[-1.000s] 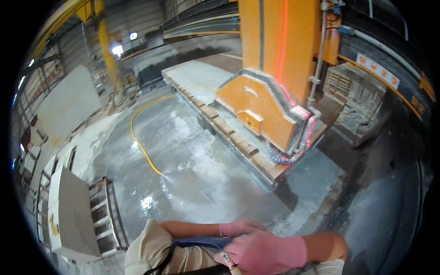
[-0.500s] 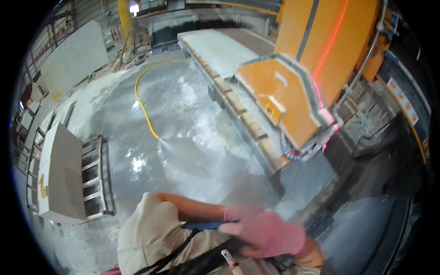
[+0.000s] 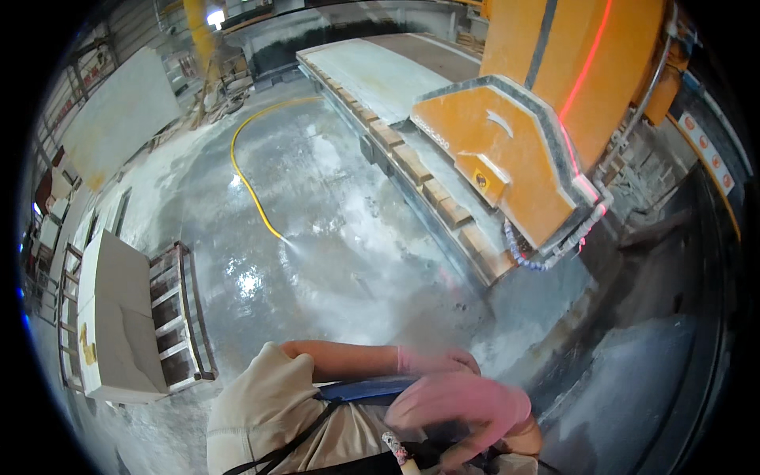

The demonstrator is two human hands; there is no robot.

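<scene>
Both my hands wear pink gloves and are close together in front of my waist. My left hand point(image 3: 438, 361) reaches across from the left, its fingers blurred and partly lost in haze. Nearer to me, my right hand point(image 3: 459, 405) bends inward over a dark strap and the blue cloth point(image 3: 368, 390) at my waist. Motion smears this hand, and whether it holds anything is not visible. Just below it, a cigarette point(image 3: 400, 453) with an ash tip shows at the lower edge.
A yellow hose point(image 3: 252, 188) sprays water on the wet floor point(image 3: 332, 229). At right stands an orange stone-cutting saw point(image 3: 495, 150) with a red laser line, over a bed edged with wooden blocks point(image 3: 412, 165). Pale stone blocks point(image 3: 119, 317) sit on a metal rack point(image 3: 184, 317) at left.
The view has shifted slightly. My right hand has turned, its fingers now pointing lower toward my waist. My left hand remains beside it. The hose still sprays.
</scene>
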